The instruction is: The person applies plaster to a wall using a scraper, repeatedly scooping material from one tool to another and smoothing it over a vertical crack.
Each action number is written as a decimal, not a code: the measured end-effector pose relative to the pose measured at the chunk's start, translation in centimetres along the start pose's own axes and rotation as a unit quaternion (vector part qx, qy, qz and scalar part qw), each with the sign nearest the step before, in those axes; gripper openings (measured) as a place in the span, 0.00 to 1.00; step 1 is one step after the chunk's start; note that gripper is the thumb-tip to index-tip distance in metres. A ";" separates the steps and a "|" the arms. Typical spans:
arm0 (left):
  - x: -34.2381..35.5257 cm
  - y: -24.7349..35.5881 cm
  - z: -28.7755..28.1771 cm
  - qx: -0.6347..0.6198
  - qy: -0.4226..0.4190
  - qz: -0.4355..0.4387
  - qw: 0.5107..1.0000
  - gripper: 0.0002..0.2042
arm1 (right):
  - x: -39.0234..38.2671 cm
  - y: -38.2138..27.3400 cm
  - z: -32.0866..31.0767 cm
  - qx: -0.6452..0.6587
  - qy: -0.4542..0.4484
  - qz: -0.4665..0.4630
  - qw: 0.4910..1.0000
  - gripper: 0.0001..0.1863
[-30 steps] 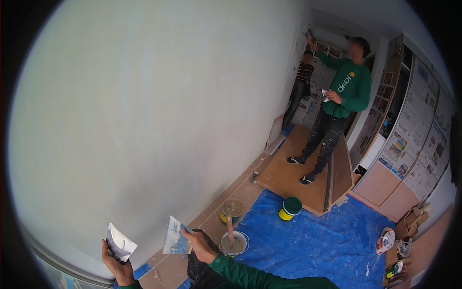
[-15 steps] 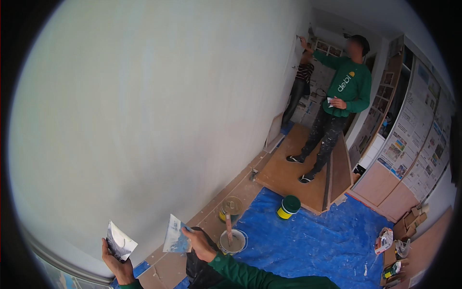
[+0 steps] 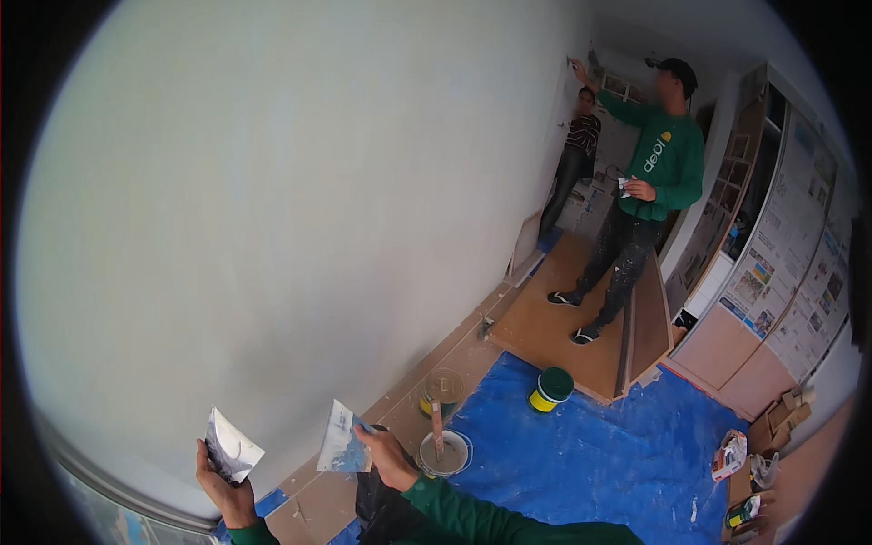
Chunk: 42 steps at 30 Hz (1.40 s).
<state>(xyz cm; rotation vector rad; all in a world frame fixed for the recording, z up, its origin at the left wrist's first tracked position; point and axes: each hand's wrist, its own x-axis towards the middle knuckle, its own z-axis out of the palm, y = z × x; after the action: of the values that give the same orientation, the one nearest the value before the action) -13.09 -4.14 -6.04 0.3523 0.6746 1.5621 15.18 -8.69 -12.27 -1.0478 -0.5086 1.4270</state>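
My left hand [image 3: 227,498] is closed round a filling knife [image 3: 234,450], its broad blade turned up and smeared with white filler. To its right, my right hand [image 3: 391,459] grips a second, wide filling knife [image 3: 343,443], whose pale blade is stained with bluish-grey residue. Both knives are in front of the lower part of a pale wall [image 3: 272,227], apart from each other. Beyond my right wrist, an open bucket of whitish paste [image 3: 449,461] stands on the floor with a wooden-handled tool [image 3: 438,427] upright in it.
A blue tarp [image 3: 599,472] covers the floor, with a green-lidded bucket [image 3: 550,391] on it. Another tin [image 3: 442,386] stands by the wall. A co-worker [image 3: 668,154] on a wooden board [image 3: 531,336] reaches to the wall; another person [image 3: 581,136] stands behind. Paper-covered doors [image 3: 786,245] line the right.
The view has shifted slightly, moving the room a little rightward. Both hands keep their knives in nearly the same pose. The person at the back shows more fully beside the wall.
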 end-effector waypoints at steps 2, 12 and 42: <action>-0.4 0.5 0.6 0.004 -0.002 -0.005 1.000 0.18 | 0.4 0.2 0.1 0.007 -0.010 -0.018 1.000 0.22; 0.6 -0.1 0.1 0.000 -0.015 -0.010 1.000 0.18 | 1.1 0.5 -0.7 0.026 -0.007 0.001 1.000 0.21; -4.9 -3.0 2.6 0.453 -0.223 0.233 0.831 0.08 | 0.5 -4.8 9.1 -0.261 -0.054 -0.424 0.866 0.15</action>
<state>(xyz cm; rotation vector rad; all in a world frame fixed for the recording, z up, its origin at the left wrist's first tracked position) -8.57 -8.43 -5.05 1.6479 0.9672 1.4152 10.39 -4.88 -4.02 -0.9593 -1.3052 0.5552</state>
